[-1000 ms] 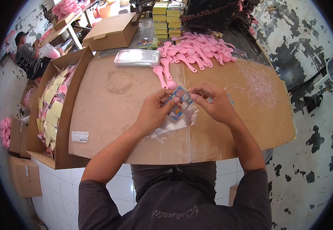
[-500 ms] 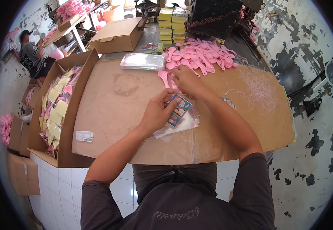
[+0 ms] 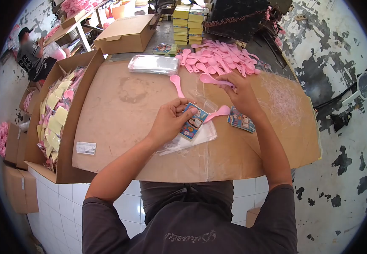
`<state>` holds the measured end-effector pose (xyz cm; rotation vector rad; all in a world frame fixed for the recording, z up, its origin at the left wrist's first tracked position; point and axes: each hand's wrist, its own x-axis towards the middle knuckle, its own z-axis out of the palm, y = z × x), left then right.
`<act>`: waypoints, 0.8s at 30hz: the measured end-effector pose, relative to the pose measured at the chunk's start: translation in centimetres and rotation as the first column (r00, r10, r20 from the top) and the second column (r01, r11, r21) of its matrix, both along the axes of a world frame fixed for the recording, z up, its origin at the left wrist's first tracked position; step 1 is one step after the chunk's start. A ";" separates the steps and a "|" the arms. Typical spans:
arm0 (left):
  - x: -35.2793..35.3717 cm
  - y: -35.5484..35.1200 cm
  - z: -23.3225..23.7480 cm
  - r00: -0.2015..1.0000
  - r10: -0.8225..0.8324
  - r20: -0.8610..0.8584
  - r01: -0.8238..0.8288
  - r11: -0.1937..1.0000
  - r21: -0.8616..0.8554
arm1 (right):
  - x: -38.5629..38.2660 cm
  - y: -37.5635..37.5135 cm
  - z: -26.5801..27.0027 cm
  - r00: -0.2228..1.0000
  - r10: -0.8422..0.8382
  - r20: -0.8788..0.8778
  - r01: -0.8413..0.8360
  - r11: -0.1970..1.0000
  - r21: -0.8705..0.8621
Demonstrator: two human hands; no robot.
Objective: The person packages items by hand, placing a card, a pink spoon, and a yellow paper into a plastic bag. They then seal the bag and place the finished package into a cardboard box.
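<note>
My left hand (image 3: 171,120) is closed on a blue printed card (image 3: 193,121) with cartoon pictures, thumb on its face. Under it lie clear plastic bags (image 3: 206,133). A pink spoon (image 3: 218,113) sticks out beside the card's right edge. My right hand (image 3: 237,89) pinches another pink measuring-type spoon (image 3: 211,79) by its handle, bowl pointing left. One loose pink spoon (image 3: 176,86) rests on the cardboard ahead of my left hand. Below my right wrist is a small pile of printed cards (image 3: 241,120).
A heap of pink spoons (image 3: 221,57) covers the far side of the cardboard sheet (image 3: 111,122). Left of it sits a stack of clear bags (image 3: 154,64); behind stand card stacks (image 3: 181,25). An open carton (image 3: 65,139) of packed goods borders the left edge. A person (image 3: 29,55) sits far left.
My right hand has moved right and lifted a pink spoon from near the heap's front. The spoon beside the card and the card pile now show more. My left hand still holds the card.
</note>
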<state>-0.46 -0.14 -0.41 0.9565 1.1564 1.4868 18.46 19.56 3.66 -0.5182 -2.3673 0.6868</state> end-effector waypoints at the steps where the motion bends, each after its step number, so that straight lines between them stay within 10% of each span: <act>1: 0.1 0.1 -0.3 1.000 -0.004 0.003 0.004 1.000 -0.009 | 0.5 -0.1 -0.1 1.000 0.001 0.008 -0.001 1.000 -0.010; 7: 0.1 0.4 -0.9 1.000 0.000 0.028 0.000 1.000 -0.015 | 3.1 -1.9 0.6 0.988 0.151 0.006 -0.134 0.893 -0.429; 22: 1.3 -0.6 0.5 0.977 -0.149 -0.152 0.134 0.986 -0.102 | 0.4 -6.0 -0.7 0.903 0.405 -0.141 -0.428 0.874 -0.230; 24: 0.9 -0.5 0.2 0.969 -0.199 -0.150 0.187 0.979 -0.086 | -0.1 -7.9 -0.9 0.809 0.491 -0.324 -0.576 0.551 -0.604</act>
